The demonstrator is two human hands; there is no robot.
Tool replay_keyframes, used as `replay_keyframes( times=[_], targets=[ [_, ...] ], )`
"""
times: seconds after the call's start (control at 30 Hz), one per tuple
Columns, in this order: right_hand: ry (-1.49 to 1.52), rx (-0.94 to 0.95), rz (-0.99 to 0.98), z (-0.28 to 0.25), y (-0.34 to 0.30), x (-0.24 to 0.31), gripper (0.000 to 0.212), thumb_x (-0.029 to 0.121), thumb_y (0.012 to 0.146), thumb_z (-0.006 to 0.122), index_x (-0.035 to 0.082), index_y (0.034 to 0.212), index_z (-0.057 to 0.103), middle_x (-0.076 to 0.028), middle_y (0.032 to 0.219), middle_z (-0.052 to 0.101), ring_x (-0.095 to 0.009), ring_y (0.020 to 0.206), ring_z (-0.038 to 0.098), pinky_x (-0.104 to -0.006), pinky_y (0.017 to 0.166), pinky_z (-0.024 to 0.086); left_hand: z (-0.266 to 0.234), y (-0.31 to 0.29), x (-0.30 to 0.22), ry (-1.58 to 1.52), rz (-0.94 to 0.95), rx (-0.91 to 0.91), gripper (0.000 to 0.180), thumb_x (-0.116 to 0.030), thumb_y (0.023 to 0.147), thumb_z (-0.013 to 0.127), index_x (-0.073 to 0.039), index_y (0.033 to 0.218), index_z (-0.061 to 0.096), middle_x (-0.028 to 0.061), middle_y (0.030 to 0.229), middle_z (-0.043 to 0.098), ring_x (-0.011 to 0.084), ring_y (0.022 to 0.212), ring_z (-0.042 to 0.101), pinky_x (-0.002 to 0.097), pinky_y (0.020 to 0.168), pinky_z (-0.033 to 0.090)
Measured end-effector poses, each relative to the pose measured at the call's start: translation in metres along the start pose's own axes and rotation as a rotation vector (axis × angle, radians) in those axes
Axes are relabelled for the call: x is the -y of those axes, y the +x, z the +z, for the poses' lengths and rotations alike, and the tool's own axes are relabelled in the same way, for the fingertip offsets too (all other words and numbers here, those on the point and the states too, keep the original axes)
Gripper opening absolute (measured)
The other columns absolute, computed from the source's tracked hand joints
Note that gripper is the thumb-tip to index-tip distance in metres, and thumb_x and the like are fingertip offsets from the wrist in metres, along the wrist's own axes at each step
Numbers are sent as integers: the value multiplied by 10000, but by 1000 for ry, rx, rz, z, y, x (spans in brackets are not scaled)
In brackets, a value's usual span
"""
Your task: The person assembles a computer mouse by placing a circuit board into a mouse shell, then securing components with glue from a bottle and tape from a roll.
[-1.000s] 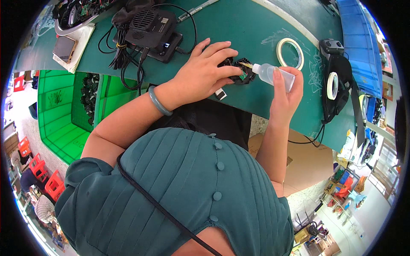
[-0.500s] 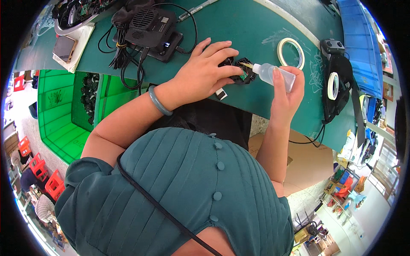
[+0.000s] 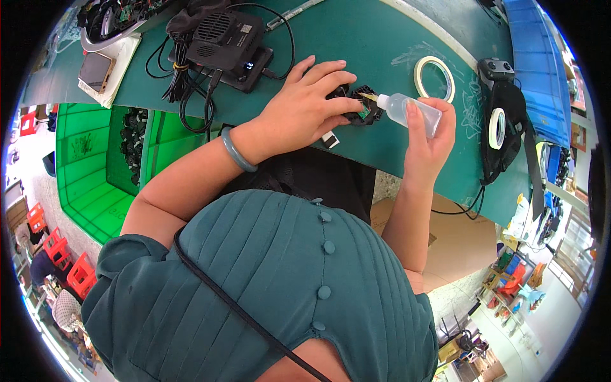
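My left hand (image 3: 312, 105) is closed on a small black device housing (image 3: 372, 118) that lies on the green table. Part of a green circuit board shows inside the housing; the rest is hidden under my fingers. My right hand (image 3: 431, 143) grips a translucent squeeze bottle (image 3: 401, 109), tilted on its side, with its thin yellowish nozzle (image 3: 369, 96) at the open housing. Whether the nozzle touches the board I cannot tell. A small white-and-black piece (image 3: 330, 140) lies just below my left hand.
Black electronic units (image 3: 226, 41) with cables stand at the back left. A tape roll (image 3: 418, 71) lies right of the bottle, near a black pouch (image 3: 503, 102) with another roll on it. Green bins (image 3: 83, 165) stand left, a blue crate (image 3: 538, 70) right, and a cardboard box (image 3: 461, 251) below the table.
My right hand and the bottle have shifted very slightly to the right. My left hand stays on the housing.
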State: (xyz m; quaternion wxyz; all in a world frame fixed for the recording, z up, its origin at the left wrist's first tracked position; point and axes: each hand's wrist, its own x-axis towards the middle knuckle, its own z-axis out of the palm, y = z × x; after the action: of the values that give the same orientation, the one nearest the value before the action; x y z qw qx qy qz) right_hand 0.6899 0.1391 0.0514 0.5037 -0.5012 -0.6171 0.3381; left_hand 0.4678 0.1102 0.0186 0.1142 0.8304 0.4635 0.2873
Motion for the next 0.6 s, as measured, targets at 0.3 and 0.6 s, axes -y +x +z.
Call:
replay_keyframes(
  times=[0.3,0.6],
  targets=[
    [3,2,3,-1,0,-3,254,147,881,773,28,998,582,-26,875,607,-69,738,533,-215,611,433,0,1,0,-9,-3,-7,348,-193,819,750,-242,1157,683,64,1367,530,313,1372,432,542,1160,287],
    [19,-68,41,-5,1,-5,163,124,939,705,29,1016,596,-23,939,608,-82,845,560,-238,764,449,-1,0,0,-7,-2,-3,343,-187,821,746,-240,1154,682,65,1365,532,319,1372,432,542,1157,292]
  ],
)
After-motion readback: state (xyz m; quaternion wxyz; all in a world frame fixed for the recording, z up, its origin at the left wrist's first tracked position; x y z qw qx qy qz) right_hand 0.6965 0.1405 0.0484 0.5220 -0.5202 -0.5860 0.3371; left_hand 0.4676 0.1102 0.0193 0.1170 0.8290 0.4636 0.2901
